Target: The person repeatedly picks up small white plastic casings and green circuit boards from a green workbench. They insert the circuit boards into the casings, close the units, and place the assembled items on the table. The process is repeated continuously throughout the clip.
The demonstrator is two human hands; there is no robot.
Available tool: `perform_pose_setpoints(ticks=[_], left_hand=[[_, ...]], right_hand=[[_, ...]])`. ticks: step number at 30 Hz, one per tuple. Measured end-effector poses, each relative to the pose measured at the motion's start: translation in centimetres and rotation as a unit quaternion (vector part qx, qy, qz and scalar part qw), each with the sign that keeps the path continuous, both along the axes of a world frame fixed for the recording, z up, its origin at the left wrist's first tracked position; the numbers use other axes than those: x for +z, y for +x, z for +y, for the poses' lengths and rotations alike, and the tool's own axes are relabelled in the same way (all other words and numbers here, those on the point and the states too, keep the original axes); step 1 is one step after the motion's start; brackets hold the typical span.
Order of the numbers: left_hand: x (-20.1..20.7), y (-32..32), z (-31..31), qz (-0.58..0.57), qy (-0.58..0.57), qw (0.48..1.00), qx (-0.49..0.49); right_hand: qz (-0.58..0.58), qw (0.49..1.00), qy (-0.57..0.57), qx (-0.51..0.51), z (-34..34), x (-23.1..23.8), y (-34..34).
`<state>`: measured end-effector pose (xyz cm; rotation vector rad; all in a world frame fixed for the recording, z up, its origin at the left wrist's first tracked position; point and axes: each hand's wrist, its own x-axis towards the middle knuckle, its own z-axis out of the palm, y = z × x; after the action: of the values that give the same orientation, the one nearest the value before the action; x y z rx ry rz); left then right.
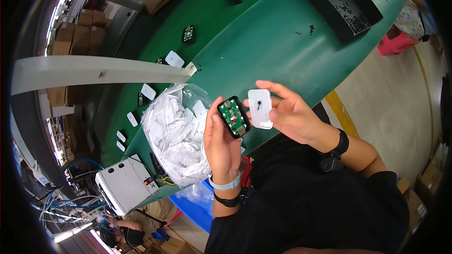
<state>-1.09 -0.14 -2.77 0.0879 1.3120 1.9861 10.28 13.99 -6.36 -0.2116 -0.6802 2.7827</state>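
My left hand (222, 149) is closed round a small black case with a green circuit board (234, 116) exposed in its top. Just to the right, my right hand (297, 118) grips a white rounded plastic cover (260, 115) between thumb and fingers. A small dark piece (259, 105) shows at the middle of that cover; whether it lies on it or is fixed there I cannot tell. The cover and the case are held close together, with the board facing up. Beside my left hand stands a clear plastic bag (175, 153) full of white pieces.
Several black cases with boards (188, 34) and white covers (174, 59) lie along the green bench (263, 37). A black tray (325, 11) with small dark parts stands at the far right. A pale metal post (108, 73) crosses at left, above a grey machine (126, 183). Another person (129, 233) works at lower left.
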Motion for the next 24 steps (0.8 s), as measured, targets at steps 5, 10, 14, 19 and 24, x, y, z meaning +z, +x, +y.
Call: perform_pose_setpoints(ticks=[5, 10, 14, 19, 24], left_hand=[[-0.1, -0.6, -0.6, -0.064, 0.060, 0.995, -0.048], [0.9, -0.5, -0.5, 0.016, 0.016, 0.998, -0.066], [1.3, 0.1, 0.1, 0.048, -0.037, 0.997, -0.041], [1.5, 0.3, 0.3, 0.078, -0.075, 0.993, -0.037], [1.5, 0.5, 0.3, 0.105, -0.097, 0.989, -0.040]], right_hand=[[0.039, 0.998, -0.039, -0.023, 0.6, -0.6, 0.3], [0.028, 0.998, -0.006, -0.054, 1.5, -1.1, 0.9], [0.022, 0.998, 0.008, -0.052, 1.6, -1.0, 1.0], [0.025, 0.999, 0.005, -0.040, 1.1, -1.0, 1.1], [0.018, 0.998, 0.040, -0.037, 0.8, -0.4, 1.1]])
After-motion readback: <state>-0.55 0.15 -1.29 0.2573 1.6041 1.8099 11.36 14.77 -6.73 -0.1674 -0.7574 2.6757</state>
